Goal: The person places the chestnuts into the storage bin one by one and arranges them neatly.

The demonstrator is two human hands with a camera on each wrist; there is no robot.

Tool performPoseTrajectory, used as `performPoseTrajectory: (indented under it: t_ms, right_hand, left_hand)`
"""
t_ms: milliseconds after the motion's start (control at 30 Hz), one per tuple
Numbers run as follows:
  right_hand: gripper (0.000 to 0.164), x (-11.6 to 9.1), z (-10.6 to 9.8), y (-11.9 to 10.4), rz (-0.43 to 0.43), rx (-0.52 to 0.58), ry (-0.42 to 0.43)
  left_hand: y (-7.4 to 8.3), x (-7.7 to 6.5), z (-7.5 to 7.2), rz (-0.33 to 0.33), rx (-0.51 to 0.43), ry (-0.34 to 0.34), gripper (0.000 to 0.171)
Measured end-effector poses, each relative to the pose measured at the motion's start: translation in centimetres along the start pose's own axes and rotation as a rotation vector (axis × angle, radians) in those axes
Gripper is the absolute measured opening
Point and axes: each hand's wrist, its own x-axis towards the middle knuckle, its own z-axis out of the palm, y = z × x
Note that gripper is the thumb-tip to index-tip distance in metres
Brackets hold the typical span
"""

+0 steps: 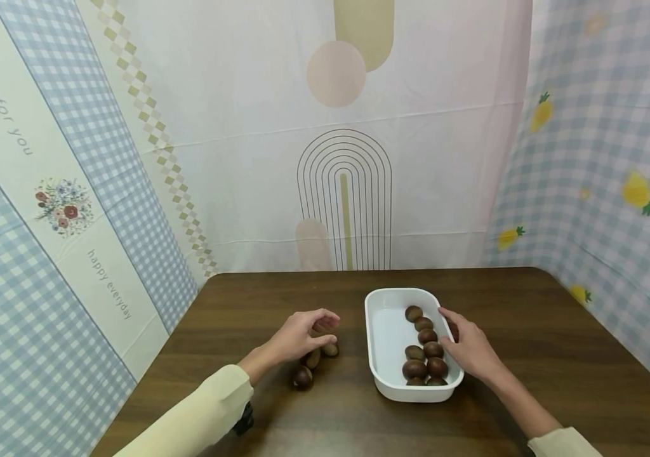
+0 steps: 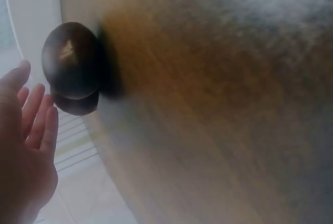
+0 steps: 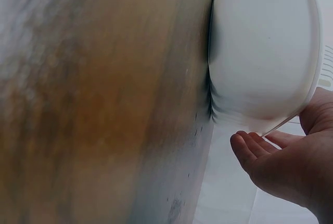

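Several brown chestnuts (image 1: 302, 377) lie in a short row on the table, left of the white tray. My left hand (image 1: 305, 333) hovers over the far end of that row, thumb and fingers apart with nothing between them. In the left wrist view, a glossy dark chestnut (image 2: 73, 60) appears near the left hand (image 2: 31, 140), with another partly behind it. The white rectangular tray (image 1: 379, 330) holds several chestnuts (image 1: 433, 350) along its right side. My right hand (image 1: 470, 346) grips the tray's right rim, fingers against the outer wall (image 3: 260, 52) in the right wrist view.
The dark wooden table (image 1: 233, 317) extends around the tray and the loose chestnuts. A patterned cloth (image 1: 256, 190) hangs behind the table's far edge, with checked cloths (image 1: 633, 254) at both sides.
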Motion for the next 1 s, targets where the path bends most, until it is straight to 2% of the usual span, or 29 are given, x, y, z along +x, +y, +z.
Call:
performPoseTrajectory:
  t_ms: [367, 600, 1000]
  right_hand:
    - [0.060, 0.0, -0.1, -0.1, 0.007, -0.006, -0.019]
    - [0.060, -0.1, -0.1, -0.1, 0.012, -0.001, -0.023]
    - [0.061, 0.0, -0.2, -0.2, 0.022, -0.011, -0.025]
  left_hand:
    - [-0.8, -0.8, 1.0, -0.018, 0.031, -0.043, 0.041]
    - [-0.9, -1.1, 1.3, -0.028, 0.010, -0.053, 0.039]
    - [-1.1, -1.3, 1.8, -0.033, 0.049, -0.070, 0.038]
